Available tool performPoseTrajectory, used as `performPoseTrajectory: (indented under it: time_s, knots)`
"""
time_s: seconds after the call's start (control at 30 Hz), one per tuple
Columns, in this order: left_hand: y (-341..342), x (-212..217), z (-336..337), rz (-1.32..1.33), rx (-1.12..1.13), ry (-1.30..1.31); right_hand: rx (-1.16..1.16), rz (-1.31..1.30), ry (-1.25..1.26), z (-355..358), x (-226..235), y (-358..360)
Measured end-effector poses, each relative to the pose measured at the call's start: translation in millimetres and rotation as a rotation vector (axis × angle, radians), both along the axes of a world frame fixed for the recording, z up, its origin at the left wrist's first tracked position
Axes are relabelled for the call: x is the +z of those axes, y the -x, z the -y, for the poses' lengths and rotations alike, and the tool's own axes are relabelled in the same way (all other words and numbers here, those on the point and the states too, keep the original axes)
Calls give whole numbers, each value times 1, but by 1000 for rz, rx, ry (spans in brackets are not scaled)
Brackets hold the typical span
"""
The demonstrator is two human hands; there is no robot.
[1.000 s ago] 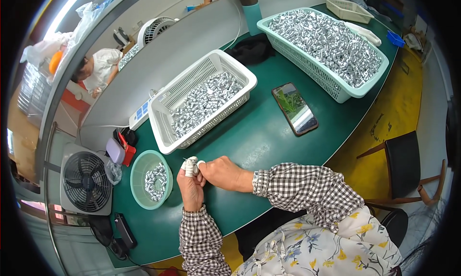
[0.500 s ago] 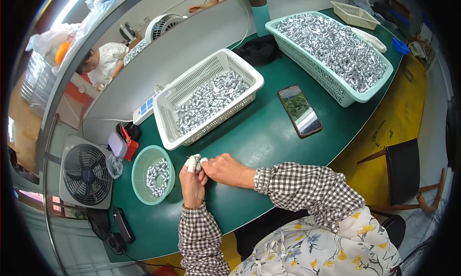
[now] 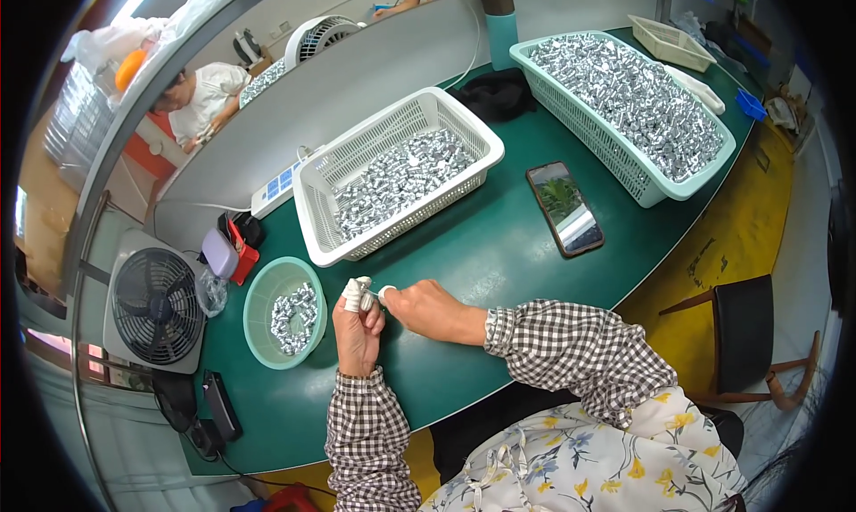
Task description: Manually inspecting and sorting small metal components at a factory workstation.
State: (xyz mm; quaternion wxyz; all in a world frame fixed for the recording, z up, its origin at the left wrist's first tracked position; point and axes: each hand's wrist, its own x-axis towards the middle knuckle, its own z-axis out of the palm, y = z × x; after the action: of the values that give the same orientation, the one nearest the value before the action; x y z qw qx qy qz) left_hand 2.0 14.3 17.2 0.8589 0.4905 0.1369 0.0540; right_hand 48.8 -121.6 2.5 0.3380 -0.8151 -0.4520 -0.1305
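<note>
My left hand (image 3: 358, 327) is raised over the near part of the green table, white wraps on its fingertips pressed together. Whatever it pinches is hidden or too small to name. Just to its right, my right hand (image 3: 432, 311) is closed in a pinch, a white cover on a fingertip, and what it grips cannot be made out. Left of my hands stands a round pale green bowl (image 3: 259, 335) with small silver metal parts (image 3: 295, 319) inside. Beyond my hands, a white slotted basket (image 3: 312, 211) holds many more such parts (image 3: 406, 180).
A mint-green basket (image 3: 615, 175) heaped with metal parts stands at the far right. A phone (image 3: 565, 209) lies right of the white basket. A bottle (image 3: 500, 38), black cloth (image 3: 496, 96) and power strip (image 3: 275, 191) line the partition. A fan (image 3: 155, 309) stands at left.
My right hand has drawn slightly away to the right from my left, opening a small gap between their fingertips. The whole view has shifted a little.
</note>
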Motion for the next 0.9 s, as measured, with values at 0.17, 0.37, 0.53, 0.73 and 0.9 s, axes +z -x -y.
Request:
performPoseTrajectory:
  time_s: [0.17, 0.37, 0.53, 0.73, 0.9]
  knots:
    - [-2, -3, 0, -29, -29, -33, 8, 41, 47, 4, 0, -6]
    - [-1, 2, 4, 7, 22, -37, -53, 151, 37, 2, 2, 1]
    - [0, 4, 13, 10, 27, -139, -68, 120, 33, 2, 4, 3]
    - [-2, 2, 13, -10, -21, -137, 62, -243, -113, 3, 2, -12]
    - [-1, -1, 7, 66, 7, -11, 326, -1011, -451, -1, 4, -14]
